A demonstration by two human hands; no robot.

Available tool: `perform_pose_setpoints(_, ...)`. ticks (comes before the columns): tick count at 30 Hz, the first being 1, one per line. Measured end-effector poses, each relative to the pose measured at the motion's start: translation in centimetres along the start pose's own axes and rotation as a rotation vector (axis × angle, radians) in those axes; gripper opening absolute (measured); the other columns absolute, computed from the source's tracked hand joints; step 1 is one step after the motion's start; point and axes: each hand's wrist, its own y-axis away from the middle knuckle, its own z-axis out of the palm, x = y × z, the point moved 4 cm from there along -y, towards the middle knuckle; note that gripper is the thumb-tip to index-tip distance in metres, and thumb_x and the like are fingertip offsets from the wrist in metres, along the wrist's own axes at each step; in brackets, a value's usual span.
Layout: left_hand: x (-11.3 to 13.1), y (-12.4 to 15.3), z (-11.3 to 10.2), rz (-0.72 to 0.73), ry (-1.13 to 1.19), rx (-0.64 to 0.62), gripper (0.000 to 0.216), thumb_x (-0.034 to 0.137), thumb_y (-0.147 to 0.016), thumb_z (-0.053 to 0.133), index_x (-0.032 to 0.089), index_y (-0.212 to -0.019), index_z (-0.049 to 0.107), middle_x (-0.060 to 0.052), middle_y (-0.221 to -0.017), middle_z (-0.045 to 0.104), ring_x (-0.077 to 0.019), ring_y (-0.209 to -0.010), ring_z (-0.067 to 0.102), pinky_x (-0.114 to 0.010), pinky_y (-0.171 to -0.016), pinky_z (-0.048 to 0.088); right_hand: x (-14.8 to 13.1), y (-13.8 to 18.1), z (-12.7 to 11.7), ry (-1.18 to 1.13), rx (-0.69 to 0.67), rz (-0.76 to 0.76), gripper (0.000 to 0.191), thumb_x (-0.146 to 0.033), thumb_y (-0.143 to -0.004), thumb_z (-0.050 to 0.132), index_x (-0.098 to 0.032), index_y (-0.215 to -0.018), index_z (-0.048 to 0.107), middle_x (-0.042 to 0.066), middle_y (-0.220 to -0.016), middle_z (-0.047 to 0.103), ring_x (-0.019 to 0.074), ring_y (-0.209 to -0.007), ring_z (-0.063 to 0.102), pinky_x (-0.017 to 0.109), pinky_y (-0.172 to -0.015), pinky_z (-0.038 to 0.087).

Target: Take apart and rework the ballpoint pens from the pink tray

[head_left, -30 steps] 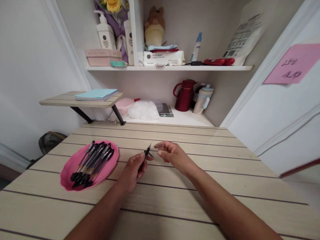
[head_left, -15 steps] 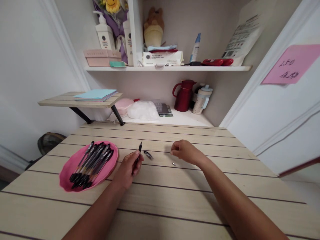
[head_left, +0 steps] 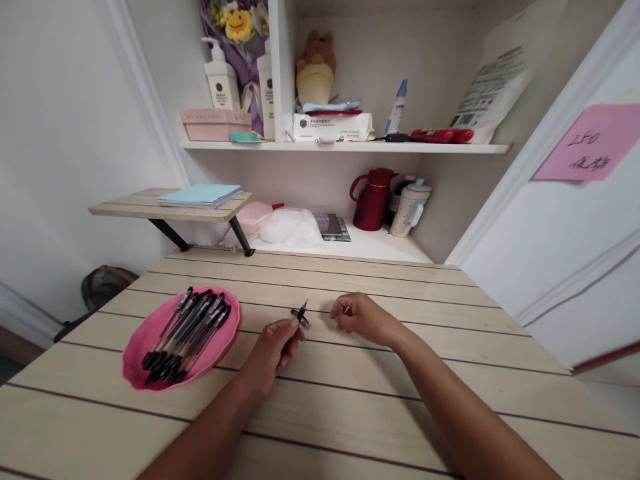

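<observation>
My left hand [head_left: 277,343] is closed round a black pen [head_left: 301,311], whose thin bare refill tip points up and away. Just behind the pen, on the table, lies a dark pen cap [head_left: 305,323], partly covered by it. To the right, my right hand [head_left: 357,313] is low over the table with its fingers curled and fingertips together. Whatever its fingertips may hold is too small or hidden to make out. At the left, a pink scalloped tray [head_left: 231,333] bears several black capped pens [head_left: 187,333].
A small raised wooden stand [head_left: 125,202] with blue paper [head_left: 201,195] is at the back left. Behind the table, a white shelf unit holds a red jug [head_left: 373,200], a light cup [head_left: 409,210] and a clear plastic bag [head_left: 291,227].
My left hand has moved right with the pen, now over the cap. My right hand has lowered towards where a small metal piece lay; that piece is no longer visible. The view has shifted slightly.
</observation>
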Motion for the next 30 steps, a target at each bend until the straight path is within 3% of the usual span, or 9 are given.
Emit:
perform_pose_setpoints(4, 0.0, 0.1, 0.2, -0.009, -0.043, -0.001, 0.035, 0.048, -0.071, 0.049, 0.014, -0.064, 0.055, 0.005, -0.044, 0.040, -0.0047, -0.037, 0.030, -0.018, -0.036, 0.016, -1.9, -0.9, -0.3, -0.377, -0.011, 0.008, 0.017, -0.014, -0.061, 0.055, -0.014, -0.076, 0.063, 0.000, -0.061, 0.059, 0.0097, -0.056, 0.051, 0.022, -0.055, 0.040)
perform_pose_setpoints(8, 0.1, 0.1, 0.3, -0.013, -0.074, 0.017, 0.037, 0.050, -0.069, 0.051, 0.014, -0.063, 0.055, 0.005, -0.043, 0.038, -0.0049, -0.038, 0.029, -0.019, -0.037, 0.016, -3.1, -1.8, -0.2, -0.487, 0.028, -0.059, 0.019, -0.015, -0.061, 0.058, -0.015, -0.079, 0.063, 0.000, -0.068, 0.059, 0.0101, -0.066, 0.053, 0.024, -0.063, 0.042)
perform_pose_setpoints(23, -0.2, 0.1, 0.8, -0.008, -0.094, -0.057, 0.035, 0.046, -0.073, 0.049, 0.014, -0.062, 0.055, 0.005, -0.043, 0.038, -0.0051, -0.039, 0.028, -0.020, -0.039, 0.015, -5.1, -0.4, 0.3, -0.174, 0.015, -0.173, 0.033, -0.008, -0.065, 0.051, -0.020, -0.095, 0.061, 0.000, -0.075, 0.058, 0.0080, -0.059, 0.047, 0.021, -0.055, 0.039)
perform_pose_setpoints(30, -0.5, 0.2, 0.9, -0.026, -0.076, -0.060, 0.036, 0.047, -0.072, 0.050, 0.013, -0.062, 0.057, 0.005, -0.042, 0.039, -0.0051, -0.038, 0.028, -0.020, -0.039, 0.013, -5.5, 0.0, 0.6, -0.190, -0.031, -0.146, 0.033, -0.009, -0.065, 0.051, -0.020, -0.094, 0.061, 0.001, -0.074, 0.059, 0.0084, -0.058, 0.048, 0.021, -0.054, 0.039)
